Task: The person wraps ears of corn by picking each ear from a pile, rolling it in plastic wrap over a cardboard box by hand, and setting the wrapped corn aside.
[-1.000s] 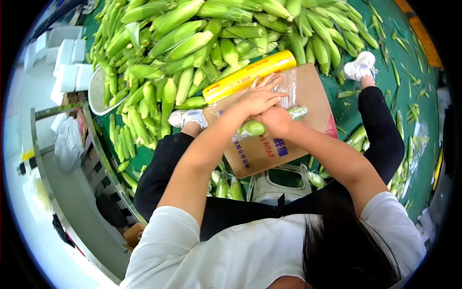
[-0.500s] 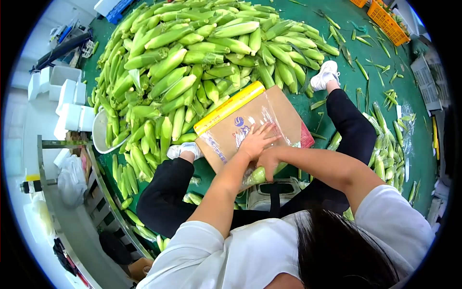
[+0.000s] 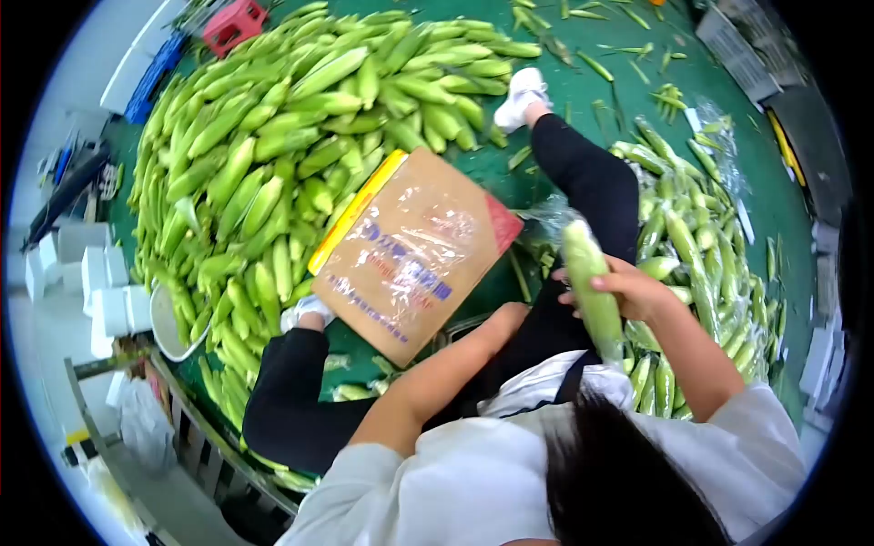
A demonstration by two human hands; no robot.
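Note:
My right hand (image 3: pixel 633 287) is closed round a pale green ear of corn (image 3: pixel 596 300) in clear plastic, holding it upright over my right thigh. Fingertips show on the far side of the ear. My left hand (image 3: pixel 512 316) is low between my legs, near the carton's right corner; its fingers are hidden. Apart from both hands, the flat brown carton (image 3: pixel 410 255) lies in front of me, with a yellow strip (image 3: pixel 360 209) along its left edge and loose clear film on top.
A large heap of unwrapped corn (image 3: pixel 273 136) spreads ahead and to the left. Several wrapped ears (image 3: pixel 696 255) lie to my right. A metal frame (image 3: pixel 182 419) stands at the left, near white foam boxes (image 3: pixel 114 291). A red stool (image 3: pixel 235 27) is at the back.
My right hand has lifted the wrapped ear off the carton and carried it right. My left hand has come off the carton toward me. The view has turned to the right.

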